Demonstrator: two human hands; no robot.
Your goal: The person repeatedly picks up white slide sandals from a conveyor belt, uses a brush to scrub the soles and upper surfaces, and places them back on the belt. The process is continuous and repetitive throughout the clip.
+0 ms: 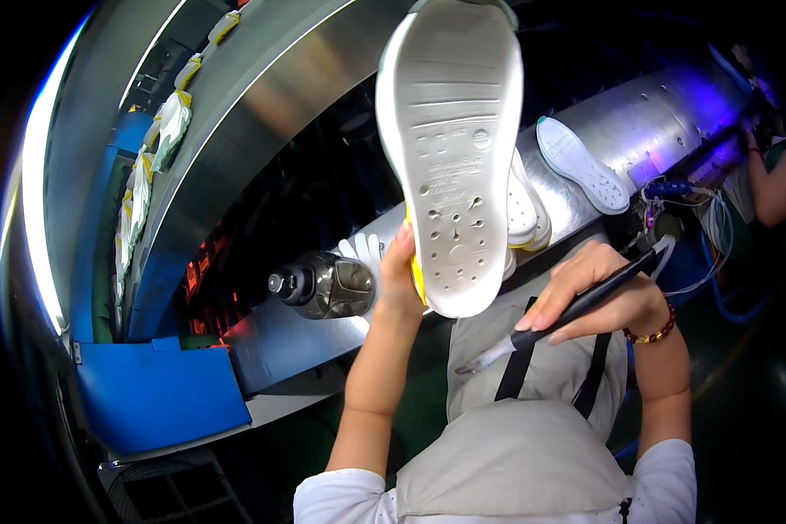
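At the centre of the frame, the left hand (399,284) is clamped on the heel of a white shoe sole (452,148), held upright. It seems light, rubbery and slightly flexible, so the heel edge is a good hold. The right hand (598,293) grips a black pen tool (568,314).

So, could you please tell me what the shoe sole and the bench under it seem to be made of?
The shoe sole in the left hand looks like matte white moulded rubber or foam, with ridges and small holes. The bench looks like brushed sheet metal, reflecting purple light.
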